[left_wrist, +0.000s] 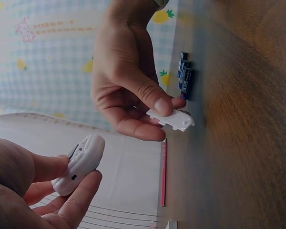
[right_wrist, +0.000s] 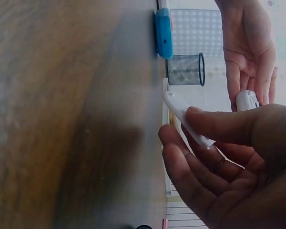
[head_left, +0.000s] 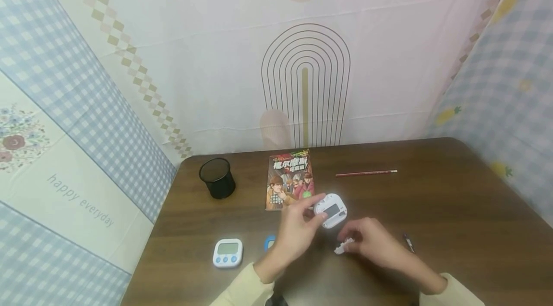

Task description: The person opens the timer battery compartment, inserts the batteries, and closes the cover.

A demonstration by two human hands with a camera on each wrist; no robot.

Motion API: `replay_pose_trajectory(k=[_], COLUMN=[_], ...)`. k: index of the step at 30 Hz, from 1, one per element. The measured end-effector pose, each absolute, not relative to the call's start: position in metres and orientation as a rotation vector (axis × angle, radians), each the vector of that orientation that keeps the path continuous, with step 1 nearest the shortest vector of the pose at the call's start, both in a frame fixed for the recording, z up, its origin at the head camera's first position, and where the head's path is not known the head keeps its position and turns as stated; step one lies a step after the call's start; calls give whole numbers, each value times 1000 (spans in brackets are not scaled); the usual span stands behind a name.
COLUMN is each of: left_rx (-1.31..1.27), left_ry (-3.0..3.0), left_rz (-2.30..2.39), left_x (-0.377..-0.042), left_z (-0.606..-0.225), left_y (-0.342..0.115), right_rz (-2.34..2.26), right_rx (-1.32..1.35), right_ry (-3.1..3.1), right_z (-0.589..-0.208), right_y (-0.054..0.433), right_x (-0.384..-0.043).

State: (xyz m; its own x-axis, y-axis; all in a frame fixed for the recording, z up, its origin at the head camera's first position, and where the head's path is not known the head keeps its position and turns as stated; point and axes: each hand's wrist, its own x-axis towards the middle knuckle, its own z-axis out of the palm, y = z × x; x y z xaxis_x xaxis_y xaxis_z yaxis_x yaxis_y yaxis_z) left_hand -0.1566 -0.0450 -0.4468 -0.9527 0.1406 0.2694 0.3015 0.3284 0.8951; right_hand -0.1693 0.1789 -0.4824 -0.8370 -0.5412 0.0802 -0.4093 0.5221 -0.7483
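Note:
My left hand (head_left: 294,229) grips a white digital timer (head_left: 333,221) by its edges, its back turned up toward the head camera with a grey rectangle on it. Between thumb and fingers, my right hand (head_left: 373,242) pinches a small white plastic battery cover (head_left: 341,248), apart from the timer and lower than it. In the left wrist view the cover (left_wrist: 174,119) shows small tabs along one edge. The right wrist view shows the cover (right_wrist: 183,114) edge-on, with the timer (right_wrist: 247,100) partly hidden behind my thumb.
A white timer (head_left: 227,254) lies at the left, beside a blue one (head_left: 270,242) partly behind my left wrist. Behind are a black mesh cup (head_left: 221,186), a comic-style book (head_left: 285,186) and a red pencil (head_left: 367,173). Several dark batteries (left_wrist: 185,78) lie on the table to the right.

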Motion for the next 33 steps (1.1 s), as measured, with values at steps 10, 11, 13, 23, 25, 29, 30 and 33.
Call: replay_pose_trajectory(k=[10,11,13,23,25,29,30,33], left_rx=[-413,-415,-418,-429,-433,-435,-434,-430], left_ry=[-2441,-2442,-2443,-2439,-2436,-2437,-2439,-2447], left_rz=[-1737,-1736,-1732,-1713,-1708,-1693,-1688,-1679], left_x=[-156,-156,-156,-155,-155,-155,-155,-155], left_z=[-448,-448,-449,-452,-453,-452,-452,-452], left_y=[-44,-44,-44,-43,-43,-43,-42,-42], right_rz=[-1074,-1057,-1030,-890,-844,-758,-744,-708], right_rx=[-880,-883,-884,-876,-876,-885,-886,-902], right_ry=[2627,2636,2652,2737,2772,2841,2852,2871], right_z=[-485,-485,-485,-485,-484,-483,-483,-483], right_y=[177,177,176,177,177,176,175,175], right_x=[-167,-166,-165,-159,-158,-156,-156,-157])
